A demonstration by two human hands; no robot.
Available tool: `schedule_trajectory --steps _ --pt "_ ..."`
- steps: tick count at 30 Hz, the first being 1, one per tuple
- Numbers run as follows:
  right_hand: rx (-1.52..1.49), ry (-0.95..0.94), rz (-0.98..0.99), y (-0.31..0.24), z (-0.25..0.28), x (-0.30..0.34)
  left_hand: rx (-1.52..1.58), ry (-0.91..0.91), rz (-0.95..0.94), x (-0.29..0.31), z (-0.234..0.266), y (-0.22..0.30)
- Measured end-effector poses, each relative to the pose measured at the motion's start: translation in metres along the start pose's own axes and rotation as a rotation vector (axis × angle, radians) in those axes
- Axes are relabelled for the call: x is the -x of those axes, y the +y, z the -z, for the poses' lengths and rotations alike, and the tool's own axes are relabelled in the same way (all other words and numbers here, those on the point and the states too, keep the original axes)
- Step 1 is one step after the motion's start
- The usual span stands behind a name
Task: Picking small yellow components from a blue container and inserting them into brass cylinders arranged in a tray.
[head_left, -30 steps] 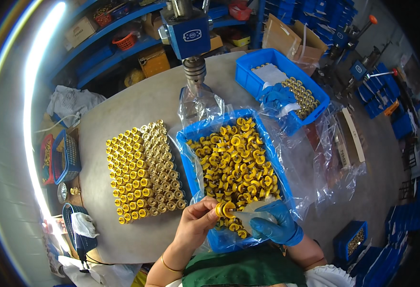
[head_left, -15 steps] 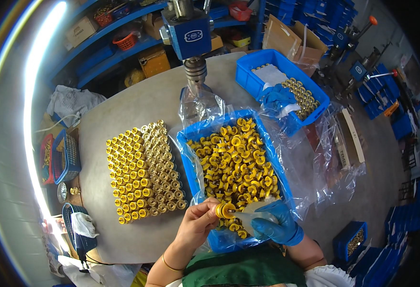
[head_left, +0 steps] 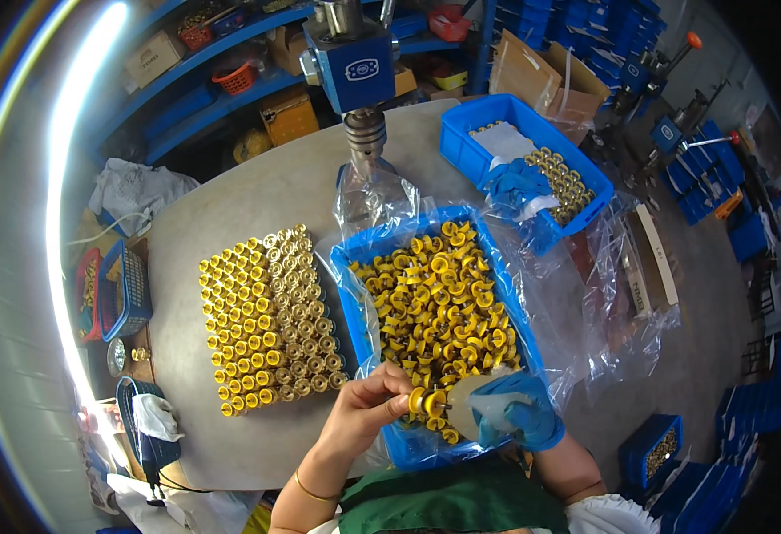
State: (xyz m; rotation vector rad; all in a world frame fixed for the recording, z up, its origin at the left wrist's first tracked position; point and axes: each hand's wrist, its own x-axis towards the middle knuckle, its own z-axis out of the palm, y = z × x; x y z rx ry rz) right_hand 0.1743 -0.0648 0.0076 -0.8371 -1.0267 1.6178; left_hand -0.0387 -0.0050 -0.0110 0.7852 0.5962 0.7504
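Observation:
My bare left hand [head_left: 374, 402] pinches a yellow spool-shaped part [head_left: 430, 403] between thumb and fingers, its short dark pin pointing right. Wrapped round a translucent, whitish squeeze bottle [head_left: 472, 402] is my right hand [head_left: 526, 411] in a blue glove. The bottle lies just right of the pin; its nozzle cannot be made out. Both hands are over the near end of a blue bin [head_left: 533, 356] lined with clear plastic. Loose yellow parts with pins [head_left: 444, 303] fill it.
Left of the bin, rows of yellow-topped parts [head_left: 239, 329] stand beside rows of brass-coloured ones [head_left: 306, 311]. A blue drill press [head_left: 355, 71] rises at the back. Behind right is a blue crate [head_left: 462, 142] with metal parts and a blue glove. Plastic film [head_left: 604, 311] covers the table's right.
The bottle has drawn slightly right, away from the part, and its narrow nozzle no longer shows. The part in my left hand has shifted a little right and down.

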Motion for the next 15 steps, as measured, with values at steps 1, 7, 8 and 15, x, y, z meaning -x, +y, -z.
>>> schedule_trajectory --steps 1,7,8,15 --pt "0.005 0.002 0.06 0.003 0.002 0.0 -0.15 0.012 -0.124 -0.001 0.0 0.001" --pt "0.403 0.063 -0.073 -0.02 -0.028 -0.022 -0.494 0.065 -0.267 -0.006 -0.022 0.019" --pt "0.378 0.012 -0.107 -0.018 -0.027 -0.024 -0.542 0.043 -0.327 -0.008 -0.025 0.019" --pt "0.098 0.231 -0.142 -0.015 -0.023 -0.02 -0.634 0.125 -0.425 -0.004 -0.026 -0.001"
